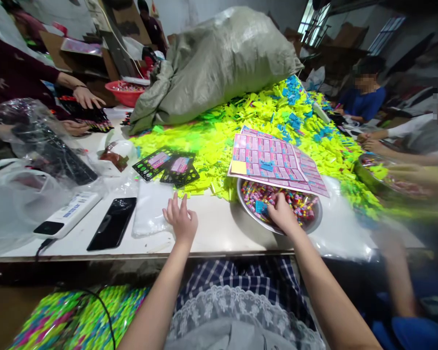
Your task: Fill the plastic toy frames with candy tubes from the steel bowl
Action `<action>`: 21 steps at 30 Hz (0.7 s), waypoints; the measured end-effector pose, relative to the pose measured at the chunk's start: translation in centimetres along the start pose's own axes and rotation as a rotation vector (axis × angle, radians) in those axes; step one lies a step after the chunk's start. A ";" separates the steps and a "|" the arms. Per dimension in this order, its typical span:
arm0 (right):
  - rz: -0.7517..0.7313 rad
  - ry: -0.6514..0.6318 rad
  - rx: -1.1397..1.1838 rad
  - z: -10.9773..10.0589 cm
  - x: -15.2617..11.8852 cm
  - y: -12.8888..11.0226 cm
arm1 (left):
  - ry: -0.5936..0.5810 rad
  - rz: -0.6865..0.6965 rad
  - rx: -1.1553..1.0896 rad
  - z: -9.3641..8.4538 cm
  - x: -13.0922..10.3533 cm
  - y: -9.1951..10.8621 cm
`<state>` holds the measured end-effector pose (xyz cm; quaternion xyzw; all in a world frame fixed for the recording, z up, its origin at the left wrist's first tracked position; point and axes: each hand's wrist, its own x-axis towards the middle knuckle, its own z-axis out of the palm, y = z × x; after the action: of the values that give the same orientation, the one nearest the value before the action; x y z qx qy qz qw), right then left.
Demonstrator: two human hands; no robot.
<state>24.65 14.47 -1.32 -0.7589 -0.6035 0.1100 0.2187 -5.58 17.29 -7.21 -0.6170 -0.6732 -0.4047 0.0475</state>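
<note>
My right hand [282, 214] reaches into a metal bowl [316, 224] full of small pink, red and yellow pieces [253, 192]. Its fingers are curled together, and whatever they hold is hidden. Right beside them in the bowl lies a blue comb-like plastic piece [261, 207]. My left hand [180, 218] has its fingers apart and is empty, at the right edge of a stack of clear plastic bags [149, 209]. Printed pink and blue sheets [264, 158] overlap the bowl's far rim. Two black perforated cards [178, 170] lie beyond my left hand.
A heap of yellow-green plastic pieces [219, 129] spreads behind, under a big grey sack [226, 58]. On the left are a black phone [111, 223], a white power bank [69, 214] and plastic bags. Co-workers sit around the table; one at right reaches toward another bowl [365, 175].
</note>
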 end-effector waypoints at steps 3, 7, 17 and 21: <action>-0.077 -0.093 -0.063 0.6 0.2 -0.5 | -0.001 -0.050 0.023 -0.2 -0.1 0.3; -0.114 -0.191 -0.210 0.9 0.3 -1.0 | 0.000 -0.100 0.033 -0.5 0.1 0.9; -0.048 0.247 0.143 -2.1 -0.4 -3.7 | 0.016 -0.076 -0.141 -1.1 -0.2 0.6; -0.088 0.416 0.851 -4.7 -0.6 -11.5 | 0.089 0.014 -0.524 -2.6 2.5 4.4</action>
<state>16.56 14.98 8.10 -0.5816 -0.4796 0.1837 0.6309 -3.50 17.30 -1.91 -0.5945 -0.5383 -0.5918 -0.0815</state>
